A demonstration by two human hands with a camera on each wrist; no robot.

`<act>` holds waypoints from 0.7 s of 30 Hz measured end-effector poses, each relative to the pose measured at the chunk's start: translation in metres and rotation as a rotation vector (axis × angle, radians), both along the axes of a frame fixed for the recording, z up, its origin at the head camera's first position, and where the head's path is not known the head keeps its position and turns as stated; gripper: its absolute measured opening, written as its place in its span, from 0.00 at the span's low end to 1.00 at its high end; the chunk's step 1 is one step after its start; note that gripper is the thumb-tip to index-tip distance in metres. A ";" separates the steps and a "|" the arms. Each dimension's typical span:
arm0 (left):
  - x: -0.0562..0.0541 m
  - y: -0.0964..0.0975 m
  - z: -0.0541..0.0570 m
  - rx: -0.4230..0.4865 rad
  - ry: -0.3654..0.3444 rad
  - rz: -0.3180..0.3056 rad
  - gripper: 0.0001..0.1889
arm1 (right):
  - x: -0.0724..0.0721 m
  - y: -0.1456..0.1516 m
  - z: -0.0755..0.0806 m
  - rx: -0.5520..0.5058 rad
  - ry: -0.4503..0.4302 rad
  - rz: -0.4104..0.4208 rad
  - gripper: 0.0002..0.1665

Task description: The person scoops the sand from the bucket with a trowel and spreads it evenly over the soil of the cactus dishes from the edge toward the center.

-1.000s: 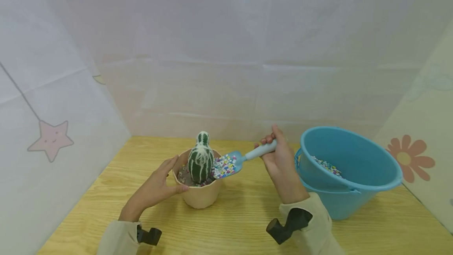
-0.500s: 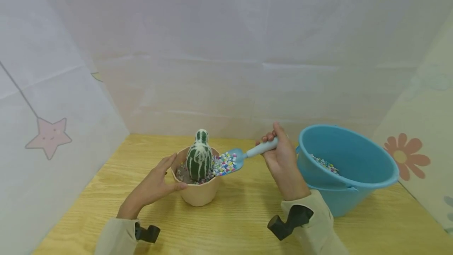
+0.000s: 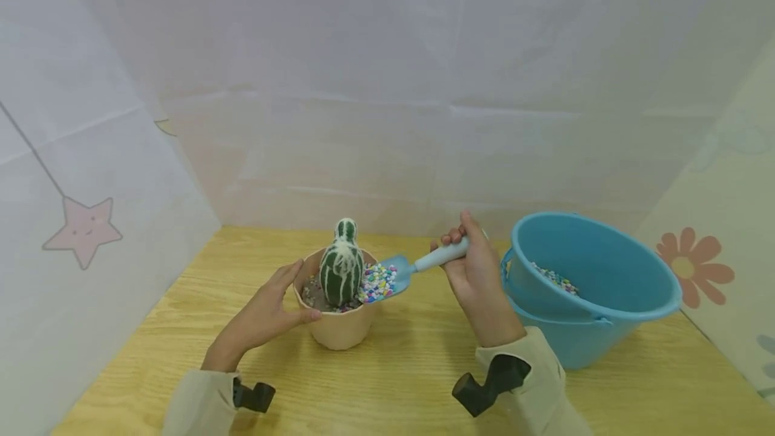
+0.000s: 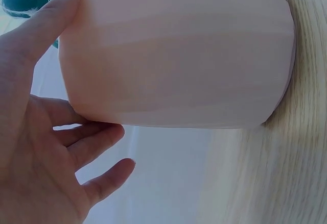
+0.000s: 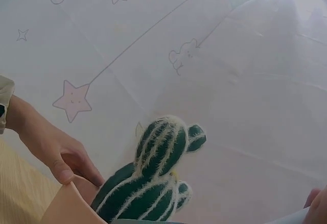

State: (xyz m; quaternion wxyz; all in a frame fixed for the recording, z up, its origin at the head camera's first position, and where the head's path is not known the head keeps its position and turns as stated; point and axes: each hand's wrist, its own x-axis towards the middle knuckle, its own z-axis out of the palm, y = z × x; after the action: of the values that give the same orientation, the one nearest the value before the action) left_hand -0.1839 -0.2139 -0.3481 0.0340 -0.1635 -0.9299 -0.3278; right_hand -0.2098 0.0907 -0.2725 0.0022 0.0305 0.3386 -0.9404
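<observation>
A green cactus [image 3: 341,273] with white woolly stripes stands in a peach flowerpot [image 3: 342,332] on the table. My left hand [image 3: 265,315] holds the pot's left side, thumb on the near rim and fingers around its far side. In the left wrist view the thumb lies at the rim beside the pot wall [image 4: 179,55]. My right hand [image 3: 475,268] grips the pale handle of a small blue hand trowel [image 3: 402,273]. Colourful pebbles [image 3: 377,282] heap on its blade, whose tip overlaps the pot's right rim beside the cactus. Greyish soil [image 3: 313,296] shows inside the pot.
A blue bucket [image 3: 575,342] stands at the right behind my right forearm, its opening tilted. More coloured pebbles [image 3: 554,279] show inside it. The wooden table [image 3: 375,389] meets pale printed sheets [image 3: 387,153] at the back and both sides.
The trowel has shifted slightly left, and pebbles have slid toward its tip, baring more blue blade near the handle. My left hand keeps its hold on the pot.
</observation>
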 end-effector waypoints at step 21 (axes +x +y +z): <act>0.005 0.012 0.006 -0.148 0.071 0.103 0.53 | 0.002 0.007 0.006 0.077 0.088 -0.033 0.23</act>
State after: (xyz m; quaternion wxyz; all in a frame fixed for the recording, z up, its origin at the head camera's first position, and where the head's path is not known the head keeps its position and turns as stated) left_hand -0.1790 -0.2014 -0.3422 0.0719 -0.1289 -0.9569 -0.2500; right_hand -0.2076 0.0980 -0.2665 -0.0296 -0.0053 0.3738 -0.9270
